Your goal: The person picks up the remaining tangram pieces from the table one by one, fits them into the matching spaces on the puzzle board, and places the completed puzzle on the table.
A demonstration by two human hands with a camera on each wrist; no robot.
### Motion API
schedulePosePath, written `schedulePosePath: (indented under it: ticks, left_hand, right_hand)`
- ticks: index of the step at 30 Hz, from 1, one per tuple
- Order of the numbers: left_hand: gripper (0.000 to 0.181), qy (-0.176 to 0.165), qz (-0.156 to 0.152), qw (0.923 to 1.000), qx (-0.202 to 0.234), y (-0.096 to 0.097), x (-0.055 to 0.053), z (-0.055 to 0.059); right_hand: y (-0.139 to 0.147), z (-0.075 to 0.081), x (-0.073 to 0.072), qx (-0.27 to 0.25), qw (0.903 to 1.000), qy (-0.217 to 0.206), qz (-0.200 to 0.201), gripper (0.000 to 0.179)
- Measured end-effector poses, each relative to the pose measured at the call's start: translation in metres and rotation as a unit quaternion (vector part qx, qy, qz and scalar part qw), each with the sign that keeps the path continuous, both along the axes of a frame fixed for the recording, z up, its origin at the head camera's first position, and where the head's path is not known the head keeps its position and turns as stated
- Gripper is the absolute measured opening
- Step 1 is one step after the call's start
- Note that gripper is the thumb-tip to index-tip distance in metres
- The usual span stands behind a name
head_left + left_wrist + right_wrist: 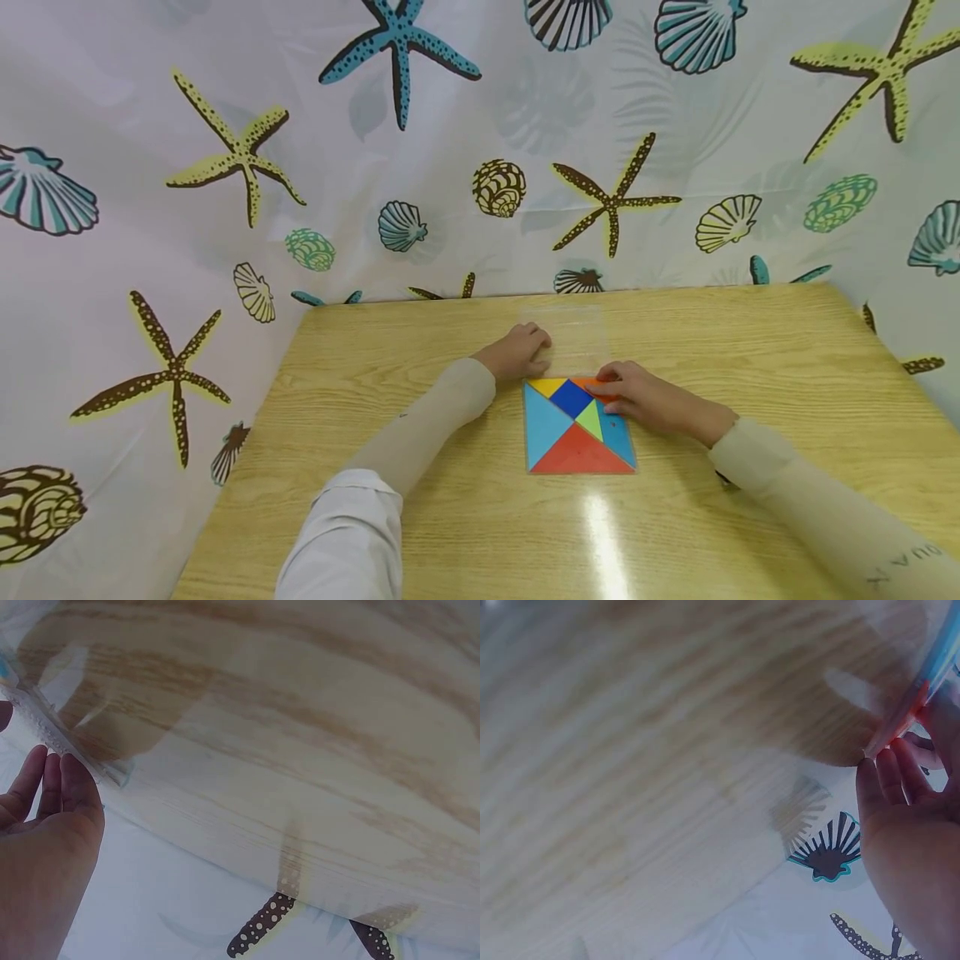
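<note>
A square tangram (577, 454) of coloured pieces lies on the table in the head view, inside a thin clear tray. Behind it, flat and barely visible, is a clear plastic cover (577, 333). My left hand (513, 352) is at the cover's left side; in the left wrist view its fingertips and thumb pinch a clear plastic edge (56, 735). My right hand (648, 400) grips the tangram's upper right corner, over the orange and blue pieces. In the right wrist view, its fingers meet the tray's edge (900, 724), where orange and blue show.
The wooden table (360, 358) runs back to a white curtain (450, 242) printed with starfish and shells, which also hangs along both sides. Light glares on the table in front of the tangram.
</note>
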State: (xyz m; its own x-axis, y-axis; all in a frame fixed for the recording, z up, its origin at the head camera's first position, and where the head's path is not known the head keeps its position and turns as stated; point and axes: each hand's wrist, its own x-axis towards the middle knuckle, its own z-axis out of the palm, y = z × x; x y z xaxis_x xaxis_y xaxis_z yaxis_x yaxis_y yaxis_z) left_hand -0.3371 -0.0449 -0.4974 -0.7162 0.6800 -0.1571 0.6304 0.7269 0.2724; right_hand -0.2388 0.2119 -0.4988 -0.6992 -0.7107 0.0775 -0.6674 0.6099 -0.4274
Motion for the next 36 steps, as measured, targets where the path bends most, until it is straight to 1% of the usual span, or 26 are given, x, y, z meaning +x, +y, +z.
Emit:
schedulePosePath:
  ticks: [2, 8, 14, 20, 24, 28, 30, 34, 36]
  left_hand:
    - [0.038, 0.002, -0.001, 1.0000, 0.000, 0.000, 0.000, 0.000]
    - [0.038, 0.003, -0.002, 1.0000, 0.000, 0.000, 0.000, 0.001]
    - [0.037, 0.001, 0.002, 1.0000, 0.000, 0.000, 0.000, 0.002]
    - [0.037, 0.001, -0.002, 1.0000, 0.004, -0.001, -0.001, 0.002]
    - [0.037, 0.000, 0.004, 1.0000, 0.000, -0.001, -0.001, 0.002]
    - [0.037, 0.005, 0.013, 0.9999, 0.002, -0.001, 0.001, 0.000]
    - [0.038, 0.011, 0.020, 0.9997, -0.001, -0.001, 0.003, -0.002]
    - [0.038, 0.032, 0.027, 0.9991, -0.010, -0.002, 0.010, -0.005]
    - [0.037, 0.046, 0.026, 0.9985, -0.014, -0.003, 0.015, -0.004]
  right_hand:
    - [0.000, -0.001, 0.000, -0.007, 1.0000, 0.002, -0.003, 0.036]
    - [-0.001, -0.002, 0.001, -0.017, 0.9998, 0.007, -0.012, 0.040]
    - [-0.002, -0.003, 0.002, -0.013, 0.9993, 0.029, -0.018, 0.038]
    - [-0.002, -0.002, 0.000, -0.007, 0.9995, 0.023, -0.018, 0.040]
    - [-0.002, -0.002, -0.001, -0.009, 0.9995, 0.027, -0.016, 0.039]
    - [-0.003, -0.002, 0.001, -0.006, 0.9987, 0.048, -0.013, 0.036]
    - [-0.004, -0.001, 0.003, -0.001, 0.9980, 0.061, -0.018, 0.036]
    - [-0.006, 0.008, 0.009, 0.010, 0.9951, 0.088, -0.044, 0.039]
    - [-0.006, 0.015, 0.013, 0.010, 0.9926, 0.106, -0.058, 0.041]
